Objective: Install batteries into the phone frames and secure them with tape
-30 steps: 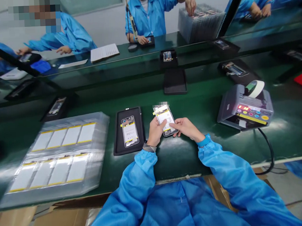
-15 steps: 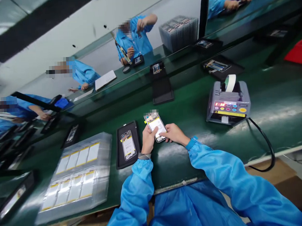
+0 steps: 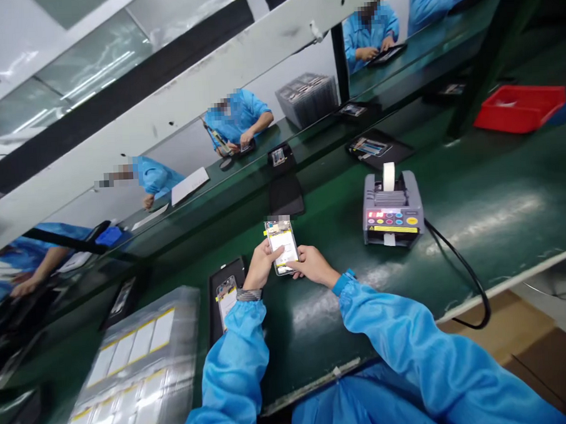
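Both my hands hold an opened phone [image 3: 282, 242] above the green table, its white battery facing up. My left hand [image 3: 261, 265] grips the phone's left side, thumb on the battery. My right hand [image 3: 314, 264] is closed on the lower right edge, its thumb also pressing the battery face. Left of them a black tray [image 3: 214, 279] carries a second opened phone [image 3: 227, 297], partly covered by my left sleeve. Beyond my hands lies a bare black tray [image 3: 286, 196].
A clear plastic stack of trays [image 3: 184, 329] with white batteries stands at the left. On the right are a tape dispenser [image 3: 392, 210] with a black cable [image 3: 464, 273] and a red bin [image 3: 520, 109]. Co-workers in blue sit across the line.
My view has tilted and turned to the right, bringing the red bin fully into sight. The phone stays in both hands, thumbs on its battery.
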### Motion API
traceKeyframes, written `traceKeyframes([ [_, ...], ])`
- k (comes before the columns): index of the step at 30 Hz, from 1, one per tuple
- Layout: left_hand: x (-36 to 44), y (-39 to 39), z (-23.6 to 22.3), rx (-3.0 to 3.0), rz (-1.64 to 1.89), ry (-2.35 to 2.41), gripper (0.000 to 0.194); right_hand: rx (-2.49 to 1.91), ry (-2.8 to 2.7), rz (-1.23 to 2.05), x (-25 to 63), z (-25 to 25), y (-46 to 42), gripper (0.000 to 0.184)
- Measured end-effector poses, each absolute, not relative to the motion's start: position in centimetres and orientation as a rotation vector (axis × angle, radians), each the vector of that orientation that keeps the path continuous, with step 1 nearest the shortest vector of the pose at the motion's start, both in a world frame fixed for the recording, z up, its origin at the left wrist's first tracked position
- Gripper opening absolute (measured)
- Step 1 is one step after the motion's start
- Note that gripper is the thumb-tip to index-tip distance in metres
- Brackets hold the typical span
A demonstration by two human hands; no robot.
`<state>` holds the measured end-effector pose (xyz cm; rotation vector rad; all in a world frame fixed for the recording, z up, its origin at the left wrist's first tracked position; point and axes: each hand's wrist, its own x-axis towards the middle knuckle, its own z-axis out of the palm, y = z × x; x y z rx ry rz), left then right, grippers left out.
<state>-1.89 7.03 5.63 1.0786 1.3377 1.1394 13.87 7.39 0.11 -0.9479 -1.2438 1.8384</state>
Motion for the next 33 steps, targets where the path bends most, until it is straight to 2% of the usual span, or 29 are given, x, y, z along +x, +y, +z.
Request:
traceKeyframes([
  [6, -2.1, 8.3, 6.0, 1.111, 1.008, 1.371, 0.068, -0.970, -1.172, 1.846, 13.8, 0.5, 7.6, 0.024],
  [10, -1.8, 8.9, 6.7, 1.135, 0.904, 1.355, 0.070, -0.996, -1.116, 1.819, 13.4, 0.0, 7.8, 0.018],
  [17, -2.1, 12.4, 7.1, 1.184, 0.939, 1.414, 0.069, -1.051, -1.006, 1.743, 13.3, -0.6, 8.4, 0.029],
  [21, -3.3, 18.9, 7.1, 1.163, 1.104, 1.700, 0.053, -1.071, -1.029, 1.664, 13.3, -1.2, 8.7, 0.035],
  [27, -4.6, 27.9, 6.5, 1.160, 1.062, 1.917, 0.027, -1.067, -1.144, 1.638, 13.3, -1.6, 8.7, 0.036],
  [33, -4.7, 30.4, 4.9, 1.255, 0.873, 2.126, 0.035, -1.077, -1.176, 1.620, 13.4, -1.7, 8.8, 0.036],
])
